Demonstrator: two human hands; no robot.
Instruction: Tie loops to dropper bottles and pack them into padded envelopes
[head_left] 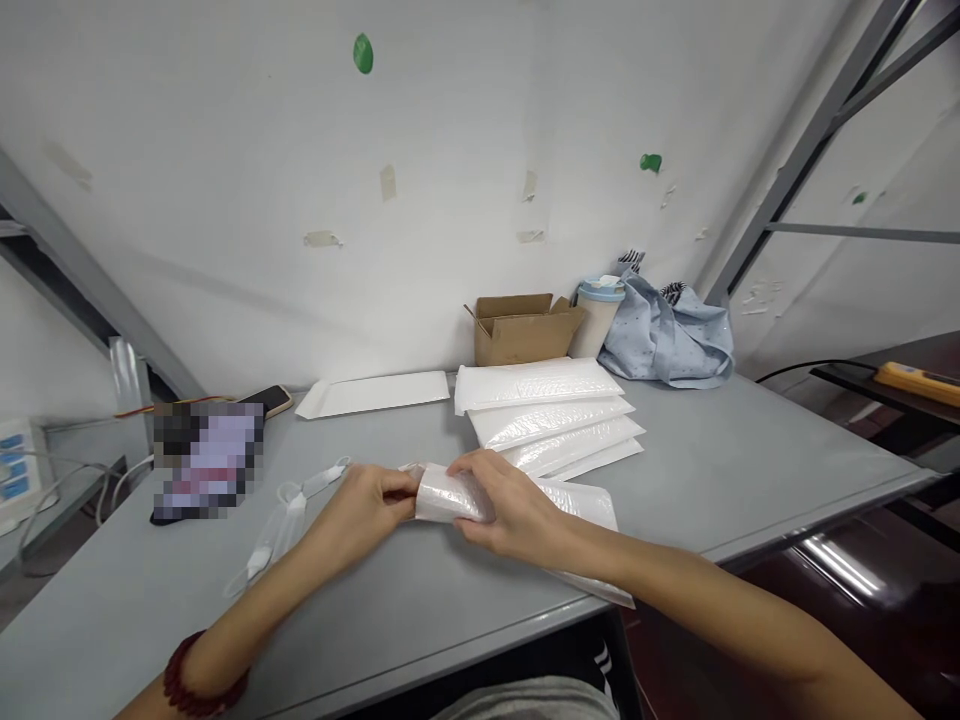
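Both of my hands grip one white bubble mailer lying across the near part of the grey table. My left hand pinches the mailer's left end, fingers closed. My right hand wraps over the mailer's curled upper side. A red bead bracelet sits on my left wrist. Clear plastic-wrapped items lie just left of my left hand. Behind my hands, a fanned stack of several white bubble mailers rests on the table.
A flat white envelope lies near the wall. An open cardboard box, a lidded cup and a blue cloth bundle stand at the back. A phone and a blurred object are at the left. A yellow power strip lies at the right.
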